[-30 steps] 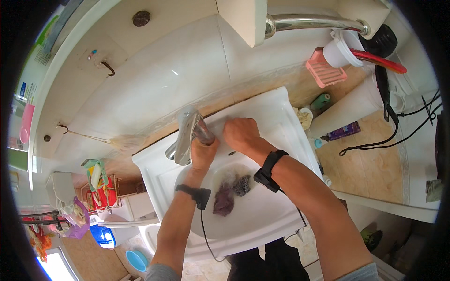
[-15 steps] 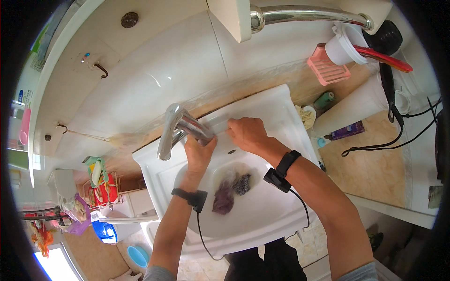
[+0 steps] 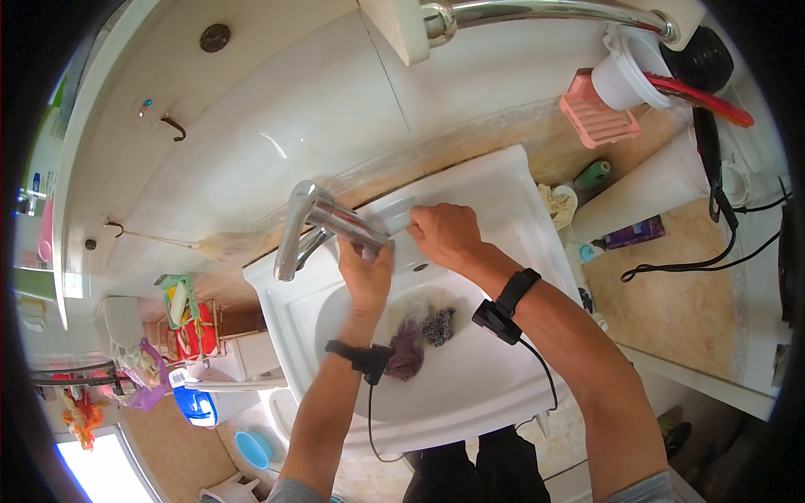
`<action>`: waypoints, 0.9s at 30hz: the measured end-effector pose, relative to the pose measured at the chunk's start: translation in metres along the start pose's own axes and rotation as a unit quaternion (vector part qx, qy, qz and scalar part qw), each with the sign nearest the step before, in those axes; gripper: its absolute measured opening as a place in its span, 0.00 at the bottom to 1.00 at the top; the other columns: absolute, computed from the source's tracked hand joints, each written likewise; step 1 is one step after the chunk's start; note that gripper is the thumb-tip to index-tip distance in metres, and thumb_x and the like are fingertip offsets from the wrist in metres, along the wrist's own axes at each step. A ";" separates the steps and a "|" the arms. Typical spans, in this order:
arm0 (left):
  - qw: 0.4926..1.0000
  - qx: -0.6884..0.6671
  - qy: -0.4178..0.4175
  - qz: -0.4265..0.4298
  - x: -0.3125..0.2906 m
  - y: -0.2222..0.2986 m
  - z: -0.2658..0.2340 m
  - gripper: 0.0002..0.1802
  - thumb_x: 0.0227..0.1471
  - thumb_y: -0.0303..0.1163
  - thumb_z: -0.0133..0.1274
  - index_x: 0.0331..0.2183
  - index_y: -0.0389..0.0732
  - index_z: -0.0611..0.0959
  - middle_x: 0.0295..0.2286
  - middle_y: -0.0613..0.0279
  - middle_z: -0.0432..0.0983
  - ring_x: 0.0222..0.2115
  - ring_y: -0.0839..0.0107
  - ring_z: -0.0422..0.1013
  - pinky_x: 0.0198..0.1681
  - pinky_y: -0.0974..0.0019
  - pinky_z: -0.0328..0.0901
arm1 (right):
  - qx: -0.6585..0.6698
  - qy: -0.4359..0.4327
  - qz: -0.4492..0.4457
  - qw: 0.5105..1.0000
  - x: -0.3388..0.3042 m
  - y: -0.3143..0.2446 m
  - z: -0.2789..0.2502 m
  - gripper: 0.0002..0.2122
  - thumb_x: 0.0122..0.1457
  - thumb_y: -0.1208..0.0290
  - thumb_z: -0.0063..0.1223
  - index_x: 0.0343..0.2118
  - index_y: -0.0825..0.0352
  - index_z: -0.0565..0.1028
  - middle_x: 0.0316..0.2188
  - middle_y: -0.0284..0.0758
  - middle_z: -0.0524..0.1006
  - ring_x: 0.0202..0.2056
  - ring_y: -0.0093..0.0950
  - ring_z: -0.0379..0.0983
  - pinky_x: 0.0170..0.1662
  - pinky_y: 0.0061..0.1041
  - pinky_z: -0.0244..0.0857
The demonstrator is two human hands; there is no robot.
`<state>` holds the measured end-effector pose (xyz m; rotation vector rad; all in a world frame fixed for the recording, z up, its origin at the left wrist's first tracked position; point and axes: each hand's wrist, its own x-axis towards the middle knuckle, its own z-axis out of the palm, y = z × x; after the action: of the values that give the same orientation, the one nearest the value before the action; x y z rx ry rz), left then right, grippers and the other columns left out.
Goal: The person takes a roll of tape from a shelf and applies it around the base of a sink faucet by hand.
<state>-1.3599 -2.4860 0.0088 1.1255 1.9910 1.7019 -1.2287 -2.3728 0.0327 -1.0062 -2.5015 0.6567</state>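
A chrome faucet (image 3: 340,220) stands at the back of the white sink (image 3: 495,402). My left hand (image 3: 366,277) is closed around the lower part of the faucet's body, with the fingertips partly hidden behind it. Just right of the faucet, my right hand (image 3: 450,235) is curled into a fist low over the sink's back ledge. Whatever its fingers hold, if anything, is hidden. Down in the basin lie a wet purple cloth (image 3: 406,355) and, touching or close beside it, a dark grey mesh-like scrubber (image 3: 438,326). Black bands with cables circle both wrists.
A pink soap rack (image 3: 599,117) and a white cup (image 3: 625,75) with a red-handled item hang at the upper right. A green bottle (image 3: 593,174) and a purple tube (image 3: 635,232) lie right of the sink. A light-blue basin (image 3: 253,450) sits lower left.
My left hand has shifted slightly right and down along the faucet, its fingers less tightly wrapped. My right fist stays nearly in place beside it. The view has tilted a little.
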 end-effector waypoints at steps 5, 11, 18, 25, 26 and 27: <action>0.999 -0.037 0.019 -0.012 -0.004 -0.005 0.007 0.32 0.46 0.16 0.63 0.52 0.32 0.69 0.39 0.57 0.77 0.39 0.69 0.74 0.43 0.67 0.70 | 0.005 0.015 -0.002 1.000 -0.005 0.007 0.004 0.09 0.58 0.63 0.55 0.25 0.62 0.75 0.19 0.40 0.77 0.26 0.45 0.76 0.29 0.46 0.67; 0.996 -0.010 -0.074 -0.046 0.004 -0.013 -0.017 0.29 0.47 0.15 0.62 0.51 0.34 0.72 0.41 0.60 0.77 0.40 0.74 0.74 0.45 0.68 0.69 | 0.061 0.018 -0.016 0.998 -0.024 0.002 -0.003 0.08 0.59 0.65 0.54 0.26 0.62 0.75 0.18 0.40 0.76 0.24 0.46 0.75 0.27 0.47 0.65; 0.993 -0.052 -0.104 -0.034 0.006 -0.018 -0.025 0.31 0.48 0.14 0.59 0.54 0.34 0.71 0.44 0.61 0.76 0.44 0.73 0.74 0.50 0.68 0.68 | 0.078 -0.027 -0.037 0.996 -0.052 -0.016 -0.003 0.08 0.61 0.65 0.52 0.28 0.62 0.75 0.17 0.41 0.75 0.22 0.45 0.74 0.25 0.44 0.64; 0.988 -0.082 -0.117 -0.062 0.006 -0.012 -0.026 0.32 0.48 0.12 0.55 0.56 0.34 0.70 0.48 0.60 0.74 0.48 0.72 0.72 0.54 0.67 0.67 | 0.105 -0.026 -0.038 0.993 -0.062 -0.014 0.001 0.08 0.61 0.65 0.52 0.28 0.63 0.74 0.16 0.41 0.75 0.21 0.44 0.74 0.24 0.44 0.64; 0.988 -0.070 -0.117 -0.069 0.006 -0.010 -0.028 0.31 0.49 0.12 0.54 0.56 0.34 0.70 0.47 0.61 0.74 0.48 0.72 0.72 0.54 0.67 0.67 | 0.107 -0.026 -0.041 0.993 -0.063 -0.016 0.001 0.08 0.61 0.65 0.52 0.28 0.63 0.74 0.16 0.41 0.75 0.21 0.44 0.74 0.24 0.44 0.64; 0.989 -0.068 -0.115 -0.068 0.006 -0.011 -0.031 0.31 0.49 0.12 0.54 0.56 0.34 0.70 0.47 0.61 0.74 0.48 0.72 0.72 0.54 0.67 0.67 | 0.104 -0.024 -0.037 0.994 -0.064 -0.018 0.000 0.08 0.61 0.65 0.52 0.29 0.63 0.74 0.16 0.41 0.75 0.20 0.44 0.73 0.24 0.43 0.64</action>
<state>-1.3889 -2.5037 0.0079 1.0590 1.7432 1.5378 -1.1954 -2.4306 0.0324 -0.8274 -2.4355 0.9064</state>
